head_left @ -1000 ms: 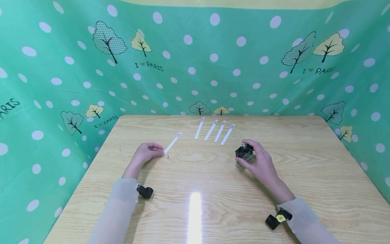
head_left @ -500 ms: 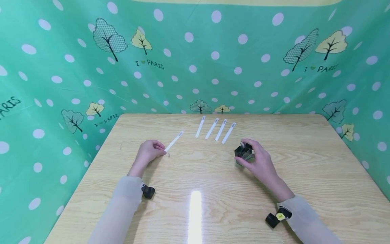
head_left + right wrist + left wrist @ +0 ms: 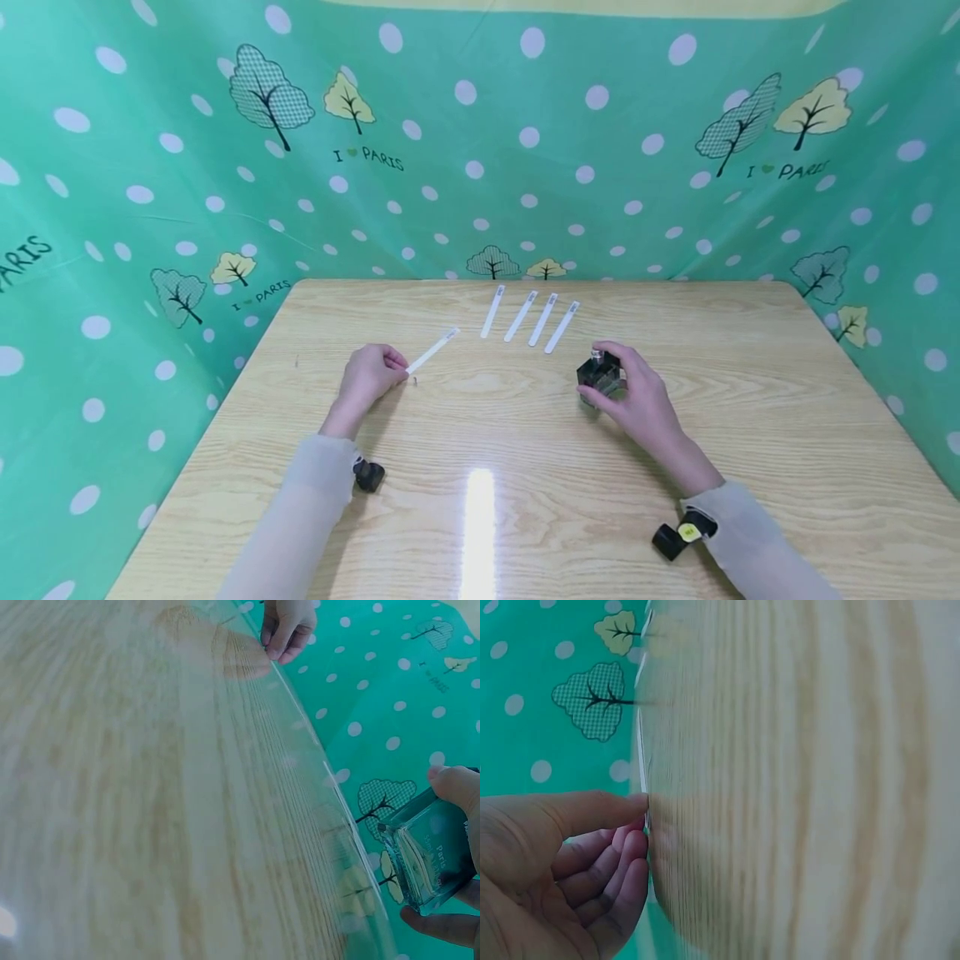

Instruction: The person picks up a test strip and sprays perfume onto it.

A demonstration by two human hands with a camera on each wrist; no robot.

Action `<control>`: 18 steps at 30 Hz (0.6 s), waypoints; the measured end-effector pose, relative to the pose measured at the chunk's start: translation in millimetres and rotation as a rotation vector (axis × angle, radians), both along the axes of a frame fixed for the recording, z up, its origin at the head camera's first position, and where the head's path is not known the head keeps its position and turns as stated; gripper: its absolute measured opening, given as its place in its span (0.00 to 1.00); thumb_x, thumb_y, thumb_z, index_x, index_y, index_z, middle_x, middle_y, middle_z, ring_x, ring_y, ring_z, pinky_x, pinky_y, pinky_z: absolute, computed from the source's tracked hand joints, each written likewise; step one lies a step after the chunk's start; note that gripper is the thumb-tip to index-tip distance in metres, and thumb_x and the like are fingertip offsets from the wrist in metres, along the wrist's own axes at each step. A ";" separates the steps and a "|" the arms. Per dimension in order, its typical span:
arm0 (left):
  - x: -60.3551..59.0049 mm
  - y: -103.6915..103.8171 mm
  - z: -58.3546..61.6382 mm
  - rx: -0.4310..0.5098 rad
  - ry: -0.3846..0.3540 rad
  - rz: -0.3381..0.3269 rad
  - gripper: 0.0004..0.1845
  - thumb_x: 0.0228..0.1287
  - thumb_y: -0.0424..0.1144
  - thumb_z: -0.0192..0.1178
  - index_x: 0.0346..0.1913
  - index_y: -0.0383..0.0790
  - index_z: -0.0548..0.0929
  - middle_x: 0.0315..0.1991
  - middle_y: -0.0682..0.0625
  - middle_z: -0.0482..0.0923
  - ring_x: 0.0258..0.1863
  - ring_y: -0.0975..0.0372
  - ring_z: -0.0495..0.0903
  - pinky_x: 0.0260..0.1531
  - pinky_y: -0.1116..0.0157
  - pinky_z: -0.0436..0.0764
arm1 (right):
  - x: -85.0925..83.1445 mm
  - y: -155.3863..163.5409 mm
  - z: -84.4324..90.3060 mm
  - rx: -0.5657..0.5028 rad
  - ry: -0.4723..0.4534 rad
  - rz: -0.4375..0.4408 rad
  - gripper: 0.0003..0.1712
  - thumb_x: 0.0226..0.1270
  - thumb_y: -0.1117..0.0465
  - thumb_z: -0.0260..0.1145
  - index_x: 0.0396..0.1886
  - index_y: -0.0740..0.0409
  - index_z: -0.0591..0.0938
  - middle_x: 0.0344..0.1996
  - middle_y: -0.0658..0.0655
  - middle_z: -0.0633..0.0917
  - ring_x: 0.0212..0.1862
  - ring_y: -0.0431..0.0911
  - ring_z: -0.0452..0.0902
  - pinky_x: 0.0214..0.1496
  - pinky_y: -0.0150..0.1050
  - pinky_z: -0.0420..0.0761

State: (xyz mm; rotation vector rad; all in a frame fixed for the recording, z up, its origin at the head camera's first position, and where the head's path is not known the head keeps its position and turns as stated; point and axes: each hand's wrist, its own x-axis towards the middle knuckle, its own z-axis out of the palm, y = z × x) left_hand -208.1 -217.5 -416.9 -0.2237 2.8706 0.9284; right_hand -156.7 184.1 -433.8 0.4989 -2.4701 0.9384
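Note:
My left hand [image 3: 369, 377] pinches the near end of a white paper test strip [image 3: 432, 351] between thumb and fingers, left of the table's middle. In the left wrist view the strip [image 3: 641, 754] appears edge-on, low over the wood; whether it touches the table I cannot tell. On the right, my right hand [image 3: 647, 407] grips a dark glass perfume bottle [image 3: 596, 375], fingers at its far side and thumb on the near side. A silver spray neck [image 3: 597, 356] shows beside the fingertips. Up close, the bottle [image 3: 427, 855] is clear at its base and bears lettering.
Several more white strips, such as the leftmost strip [image 3: 492, 312], lie side by side near the back edge of the wooden table [image 3: 555, 500]. A tiny dark speck [image 3: 416, 381] is beside my left fingertips. A green dotted cloth [image 3: 420, 150] hangs behind and at the sides.
My left hand has shifted slightly right, and the far end of its strip has swung to the right. My right hand and the perfume bottle have hardly moved.

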 end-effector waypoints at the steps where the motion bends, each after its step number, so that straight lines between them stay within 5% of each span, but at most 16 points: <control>1: 0.2 0.6 0.1 0.000 0.003 0.001 0.08 0.60 0.34 0.68 0.42 0.39 0.85 0.37 0.45 0.85 0.34 0.57 0.81 0.38 0.63 0.79 | 0.3 0.2 0.1 -0.001 -0.001 0.000 0.42 0.52 0.57 0.80 0.66 0.51 0.71 0.58 0.61 0.80 0.52 0.56 0.81 0.37 0.49 0.86; 9: 0.6 5.7 1.7 0.023 0.015 -0.010 0.08 0.60 0.32 0.68 0.41 0.38 0.84 0.36 0.46 0.84 0.32 0.59 0.79 0.31 0.69 0.77 | 1.5 0.9 1.9 -0.001 -0.008 -0.006 0.42 0.53 0.56 0.80 0.67 0.51 0.71 0.58 0.62 0.80 0.51 0.57 0.81 0.37 0.49 0.87; 18: -1.1 -4.1 -5.2 0.096 0.051 -0.026 0.10 0.59 0.31 0.69 0.44 0.38 0.84 0.39 0.44 0.86 0.37 0.57 0.83 0.42 0.62 0.80 | 1.5 -0.8 4.1 -0.003 -0.014 0.002 0.42 0.53 0.57 0.80 0.67 0.51 0.71 0.58 0.62 0.80 0.53 0.58 0.81 0.38 0.50 0.88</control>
